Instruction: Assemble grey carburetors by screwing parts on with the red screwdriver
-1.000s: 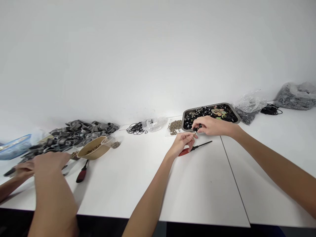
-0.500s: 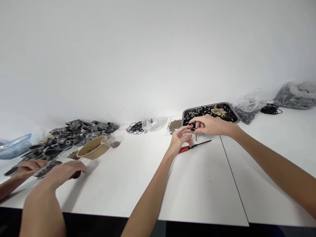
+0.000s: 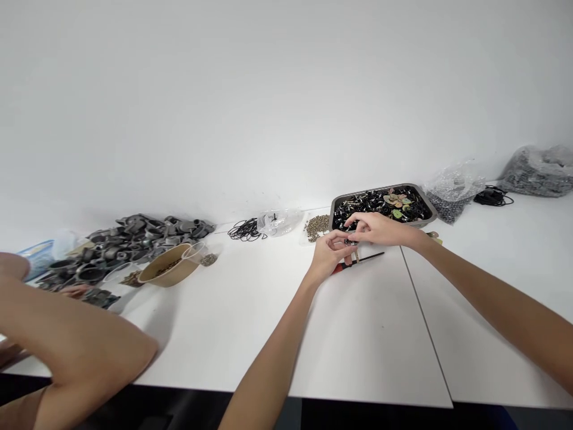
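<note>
In the head view my left hand (image 3: 327,257) is closed in a pinch on a small dark part (image 3: 351,242) with a shiny rim. A thin brass-coloured stem (image 3: 357,257) points down beneath it. My right hand (image 3: 378,229) reaches in from the right, thumb and fingers closed on the same part, its details mostly covered by fingertips. On the table just below lies a screwdriver (image 3: 370,257), its red handle partly behind my left hand. Directly beyond both hands is a metal tray (image 3: 332,214) of small black parts, with several coloured discs (image 3: 396,202) on top.
Small brass-coloured pieces (image 3: 317,226) are heaped left of the tray. Plastic bags (image 3: 452,188) and a black cord bundle (image 3: 492,196) lie right. Farther left are a tan bowl (image 3: 172,272), grey moulded parts (image 3: 143,236) and a co-worker's arm (image 3: 85,340) over the table.
The small part and its stem show more clearly between my fingers, and my left hand covers more of the screwdriver handle. The co-worker's near arm has swung to the left.
</note>
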`<state>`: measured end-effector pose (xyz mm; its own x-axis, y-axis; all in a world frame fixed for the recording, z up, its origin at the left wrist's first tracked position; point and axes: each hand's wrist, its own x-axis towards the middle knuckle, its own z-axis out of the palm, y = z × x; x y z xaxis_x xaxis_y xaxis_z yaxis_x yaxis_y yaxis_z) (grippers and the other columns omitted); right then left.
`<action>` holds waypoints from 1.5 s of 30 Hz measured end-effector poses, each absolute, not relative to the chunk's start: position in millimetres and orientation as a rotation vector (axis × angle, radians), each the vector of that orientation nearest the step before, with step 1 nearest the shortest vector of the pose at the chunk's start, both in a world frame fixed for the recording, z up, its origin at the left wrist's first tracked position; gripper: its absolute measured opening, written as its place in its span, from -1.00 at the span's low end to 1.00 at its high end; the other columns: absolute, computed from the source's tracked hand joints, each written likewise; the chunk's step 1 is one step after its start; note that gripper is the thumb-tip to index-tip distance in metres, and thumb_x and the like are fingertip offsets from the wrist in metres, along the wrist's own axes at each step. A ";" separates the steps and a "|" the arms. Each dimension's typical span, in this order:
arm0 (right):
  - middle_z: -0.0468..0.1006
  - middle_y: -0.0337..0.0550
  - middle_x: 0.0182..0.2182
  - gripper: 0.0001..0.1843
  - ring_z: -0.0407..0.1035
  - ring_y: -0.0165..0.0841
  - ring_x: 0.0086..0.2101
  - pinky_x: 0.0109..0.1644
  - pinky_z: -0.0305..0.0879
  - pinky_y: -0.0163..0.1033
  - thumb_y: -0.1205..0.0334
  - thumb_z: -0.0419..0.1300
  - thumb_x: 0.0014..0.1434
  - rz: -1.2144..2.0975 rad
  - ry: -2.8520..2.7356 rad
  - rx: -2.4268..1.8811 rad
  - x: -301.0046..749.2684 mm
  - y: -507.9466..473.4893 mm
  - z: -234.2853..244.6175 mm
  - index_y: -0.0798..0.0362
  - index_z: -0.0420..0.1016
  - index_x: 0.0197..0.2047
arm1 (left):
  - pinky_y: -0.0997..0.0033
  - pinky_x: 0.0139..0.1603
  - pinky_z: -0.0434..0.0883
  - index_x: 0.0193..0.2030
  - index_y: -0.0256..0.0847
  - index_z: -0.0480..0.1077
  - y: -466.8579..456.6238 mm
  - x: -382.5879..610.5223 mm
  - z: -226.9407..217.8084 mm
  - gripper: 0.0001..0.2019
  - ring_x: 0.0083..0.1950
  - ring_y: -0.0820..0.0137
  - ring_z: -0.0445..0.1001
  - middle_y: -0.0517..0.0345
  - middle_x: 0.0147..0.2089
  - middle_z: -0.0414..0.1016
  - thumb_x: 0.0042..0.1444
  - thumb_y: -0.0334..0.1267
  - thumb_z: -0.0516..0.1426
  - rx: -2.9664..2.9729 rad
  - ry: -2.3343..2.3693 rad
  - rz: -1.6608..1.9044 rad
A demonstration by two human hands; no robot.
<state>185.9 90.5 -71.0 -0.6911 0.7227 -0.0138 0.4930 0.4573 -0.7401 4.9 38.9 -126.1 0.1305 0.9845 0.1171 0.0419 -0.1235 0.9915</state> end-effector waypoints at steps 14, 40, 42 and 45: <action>0.56 -0.11 -0.23 -0.61 0.38 -0.33 -0.27 -0.08 0.25 -0.15 -0.01 -0.06 0.32 0.648 -2.162 -1.280 272.5 40.0 -133.1 0.03 0.50 -0.15 | 0.45 -0.51 0.35 -0.39 -0.26 0.34 43.7 3.3 -127.8 -0.62 -0.58 0.49 0.37 0.21 -0.58 0.42 -0.25 -0.13 0.39 1.334 1.191 1.368; 0.51 -0.08 -0.30 -0.66 0.29 -0.40 -0.44 -0.35 0.21 -0.23 0.08 -0.02 0.29 0.757 -2.290 -1.110 265.6 27.2 -146.5 0.06 0.51 -0.24 | 0.42 -0.37 0.30 -0.39 -0.20 0.38 45.7 1.1 -141.1 -0.82 -0.43 0.46 0.36 0.19 -0.39 0.45 -0.07 -0.18 0.26 1.862 1.442 1.217; 0.51 -0.09 -0.30 -0.66 0.29 -0.40 -0.45 -0.36 0.21 -0.23 0.07 -0.02 0.28 0.780 -2.283 -1.135 265.0 27.0 -145.5 0.06 0.52 -0.24 | 0.41 -0.37 0.31 -0.39 -0.20 0.37 45.6 0.9 -140.9 -0.82 -0.43 0.46 0.36 0.18 -0.39 0.45 -0.06 -0.18 0.25 1.864 1.441 1.211; 0.51 -0.10 -0.30 -0.66 0.28 -0.41 -0.45 -0.37 0.20 -0.23 0.07 -0.02 0.28 0.788 -2.285 -1.147 264.8 26.6 -144.4 0.06 0.51 -0.24 | 0.41 -0.37 0.31 -0.39 -0.20 0.38 45.3 0.3 -141.0 -0.83 -0.43 0.46 0.36 0.18 -0.39 0.45 -0.06 -0.19 0.25 1.875 1.440 1.207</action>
<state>264.8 26.6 -144.4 -0.5453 0.8256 0.1447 0.5607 0.4876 -0.6692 0.3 45.3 -141.0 0.0562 0.9347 0.3508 0.5087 -0.3292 0.7955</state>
